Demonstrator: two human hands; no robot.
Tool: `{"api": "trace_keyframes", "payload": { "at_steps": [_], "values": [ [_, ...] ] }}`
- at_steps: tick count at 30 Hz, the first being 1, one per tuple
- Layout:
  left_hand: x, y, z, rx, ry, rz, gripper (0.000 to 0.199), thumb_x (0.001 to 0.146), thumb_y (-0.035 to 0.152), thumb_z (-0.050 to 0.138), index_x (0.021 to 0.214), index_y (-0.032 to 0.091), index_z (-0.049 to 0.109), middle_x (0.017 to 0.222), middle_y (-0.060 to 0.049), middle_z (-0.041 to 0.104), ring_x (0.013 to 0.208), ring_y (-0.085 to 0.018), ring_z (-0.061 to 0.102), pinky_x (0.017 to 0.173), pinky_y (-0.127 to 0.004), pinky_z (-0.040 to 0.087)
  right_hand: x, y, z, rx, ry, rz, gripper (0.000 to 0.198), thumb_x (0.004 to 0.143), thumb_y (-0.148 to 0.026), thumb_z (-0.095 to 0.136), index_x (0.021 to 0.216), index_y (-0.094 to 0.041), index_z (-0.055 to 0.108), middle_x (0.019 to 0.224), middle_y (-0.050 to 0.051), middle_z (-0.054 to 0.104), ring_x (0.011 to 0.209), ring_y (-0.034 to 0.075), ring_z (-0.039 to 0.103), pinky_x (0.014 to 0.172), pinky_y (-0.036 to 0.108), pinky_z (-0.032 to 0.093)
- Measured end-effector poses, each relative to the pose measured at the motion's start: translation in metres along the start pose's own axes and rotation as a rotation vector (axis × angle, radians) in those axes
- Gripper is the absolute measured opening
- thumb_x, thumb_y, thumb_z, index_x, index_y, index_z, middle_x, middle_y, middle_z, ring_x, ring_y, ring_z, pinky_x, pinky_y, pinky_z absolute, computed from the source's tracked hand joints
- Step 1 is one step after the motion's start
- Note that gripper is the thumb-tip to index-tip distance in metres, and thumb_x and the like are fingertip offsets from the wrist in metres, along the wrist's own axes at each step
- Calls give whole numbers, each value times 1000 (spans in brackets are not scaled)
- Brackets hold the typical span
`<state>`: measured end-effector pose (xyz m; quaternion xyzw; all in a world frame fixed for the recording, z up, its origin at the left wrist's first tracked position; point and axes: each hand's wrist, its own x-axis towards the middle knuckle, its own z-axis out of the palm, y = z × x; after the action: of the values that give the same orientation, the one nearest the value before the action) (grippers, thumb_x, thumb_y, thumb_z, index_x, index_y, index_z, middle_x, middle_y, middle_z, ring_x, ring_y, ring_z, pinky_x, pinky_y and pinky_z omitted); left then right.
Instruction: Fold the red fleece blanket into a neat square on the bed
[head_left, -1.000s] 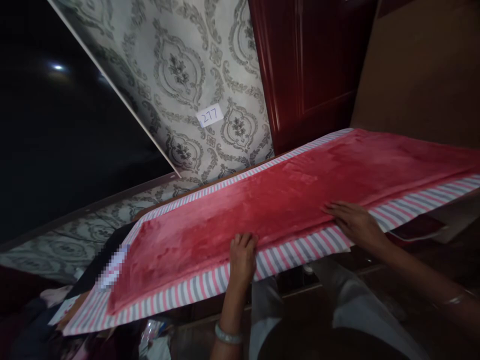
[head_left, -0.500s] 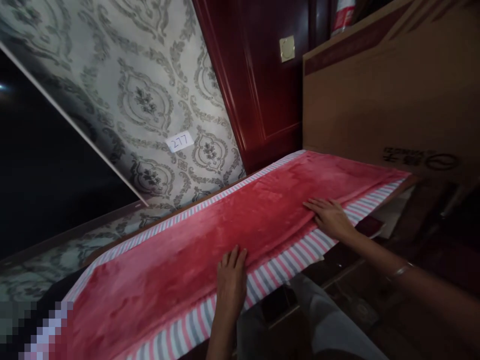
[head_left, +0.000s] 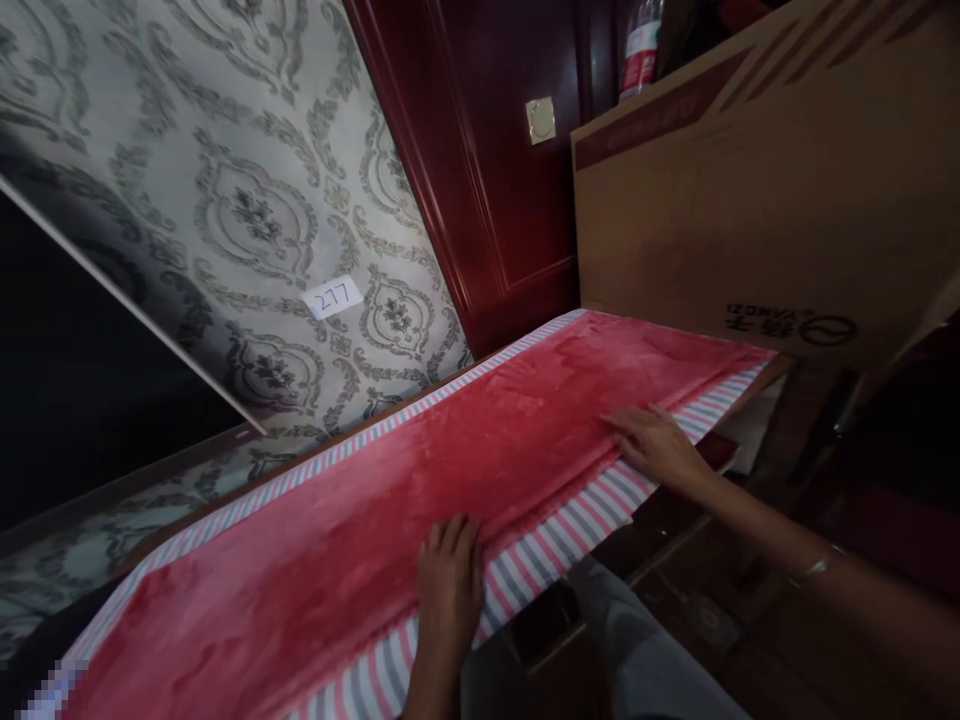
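A long red plush cloth lies spread over a striped cloth, whose pink, grey and white border shows along both long sides. My left hand rests on the near edge of the red cloth, palm down, fingers pointing away from me. Farther right, my right hand lies on the same near edge with its fingers stretched over the plush toward the left. Neither hand grips the fabric visibly; both thumbs are mostly hidden.
A large cardboard box stands at the right end, with a plastic bottle behind its top edge. A dark red door and patterned wall run behind. At left is a black screen.
The view has swung slightly right, so the wall, door and box sit farther left. My left hand stays on the near edge; my right hand has shifted slightly right along the cloth.
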<state>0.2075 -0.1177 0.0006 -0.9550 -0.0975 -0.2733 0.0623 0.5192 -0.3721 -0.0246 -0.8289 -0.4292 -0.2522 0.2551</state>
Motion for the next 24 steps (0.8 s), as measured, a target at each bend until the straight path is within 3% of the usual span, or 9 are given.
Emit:
{"api": "trace_keyframes", "payload": {
  "at_steps": [4,8,11,15,20,24],
  "values": [
    [34,30,-5,4,-155,-29,54,85,5,56,135,24,62,145,-10,58,122,-30,56,99,-48,51,17,-27,1,154,-175,-173,60,82,-14,47,140,-24,59,146,8,55,136,25,50,109,49,44],
    [49,49,5,-25,-165,-34,45,89,5,53,127,24,67,135,-9,63,118,-28,57,98,-46,50,13,-34,6,232,-278,-241,65,79,-11,47,141,-26,59,148,8,52,137,23,50,111,46,45],
    [46,53,13,-50,-84,-38,36,90,5,52,117,21,70,114,-9,69,104,-25,59,91,-40,51,5,-33,7,226,-239,-209,51,88,-18,46,136,-25,63,145,8,55,134,24,53,109,48,46],
    [39,51,17,-54,19,27,31,89,3,52,109,18,70,92,-7,63,88,-22,56,78,-34,48,-2,-30,14,206,-156,-210,42,98,-23,38,125,-24,70,130,8,67,126,23,59,103,46,52],
    [37,50,14,-39,-1,105,29,89,5,51,107,19,69,90,-6,61,87,-22,55,74,-33,46,-17,-25,25,166,-33,-206,44,100,-23,33,117,-21,73,119,8,72,116,22,66,100,44,54],
    [37,53,8,-41,-62,93,24,89,9,54,106,18,68,93,-7,61,89,-22,54,74,-34,46,-23,-31,15,172,-24,-197,39,100,-27,38,117,-24,73,120,7,72,117,22,65,103,44,52]
  ]
}}
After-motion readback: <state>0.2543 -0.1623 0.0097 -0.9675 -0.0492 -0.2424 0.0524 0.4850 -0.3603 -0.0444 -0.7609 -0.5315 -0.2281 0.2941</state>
